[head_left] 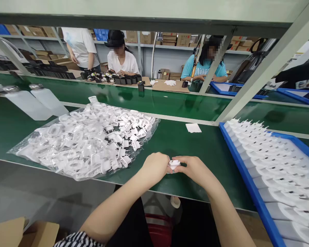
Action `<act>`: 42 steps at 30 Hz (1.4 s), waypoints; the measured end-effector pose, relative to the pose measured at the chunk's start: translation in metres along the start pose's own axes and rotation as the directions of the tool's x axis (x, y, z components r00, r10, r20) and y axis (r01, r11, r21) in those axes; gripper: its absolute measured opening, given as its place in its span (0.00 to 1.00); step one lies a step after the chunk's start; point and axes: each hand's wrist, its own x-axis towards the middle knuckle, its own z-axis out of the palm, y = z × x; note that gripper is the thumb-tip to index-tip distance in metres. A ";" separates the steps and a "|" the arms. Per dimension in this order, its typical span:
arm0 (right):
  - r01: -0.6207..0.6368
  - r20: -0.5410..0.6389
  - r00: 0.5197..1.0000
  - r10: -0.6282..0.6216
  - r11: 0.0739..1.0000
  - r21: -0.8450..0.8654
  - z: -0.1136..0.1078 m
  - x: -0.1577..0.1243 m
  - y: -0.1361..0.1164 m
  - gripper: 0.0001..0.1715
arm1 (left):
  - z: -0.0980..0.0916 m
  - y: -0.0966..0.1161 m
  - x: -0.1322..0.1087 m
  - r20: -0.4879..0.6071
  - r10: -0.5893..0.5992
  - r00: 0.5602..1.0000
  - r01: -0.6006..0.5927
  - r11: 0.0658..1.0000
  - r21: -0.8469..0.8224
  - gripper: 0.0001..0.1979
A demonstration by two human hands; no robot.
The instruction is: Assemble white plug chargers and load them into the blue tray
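Observation:
My left hand (156,167) and my right hand (193,168) meet over the green table's (185,144) near edge. Both are closed on one small white plug adapter (174,164) held between their fingertips. To the left lies a clear plastic sheet (23,145) heaped with several loose white plug adapters (92,140). To the right a blue tray (243,171) holds rows of white adapters (278,157) standing with prongs up.
A small white paper (193,128) lies on the table behind my hands. Two white dispenser bottles (36,99) lie at the far left. A slanted metal post (257,79) rises at right. Three people work across the far green bench (157,97); cardboard boxes (23,233) sit near left.

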 end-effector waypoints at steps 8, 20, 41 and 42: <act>-0.007 0.165 0.986 0.019 0.997 -0.076 -0.007 0.009 -0.002 0.08 | -0.022 0.023 0.019 0.199 -0.050 0.979 0.007 0.977 0.211 0.06; 0.007 0.088 0.996 -0.010 1.000 0.031 0.001 0.002 0.013 0.13 | -0.015 0.015 0.004 0.111 0.014 0.994 -0.037 0.976 0.216 0.13; -0.072 0.057 0.996 0.067 0.993 0.090 0.004 -0.004 0.009 0.10 | -0.006 -0.007 0.007 0.178 0.188 0.966 -0.202 0.978 0.062 0.10; -0.074 0.046 0.997 0.070 0.991 0.108 0.005 -0.005 0.011 0.10 | -0.003 -0.011 0.005 0.157 0.204 0.966 -0.212 0.977 0.034 0.11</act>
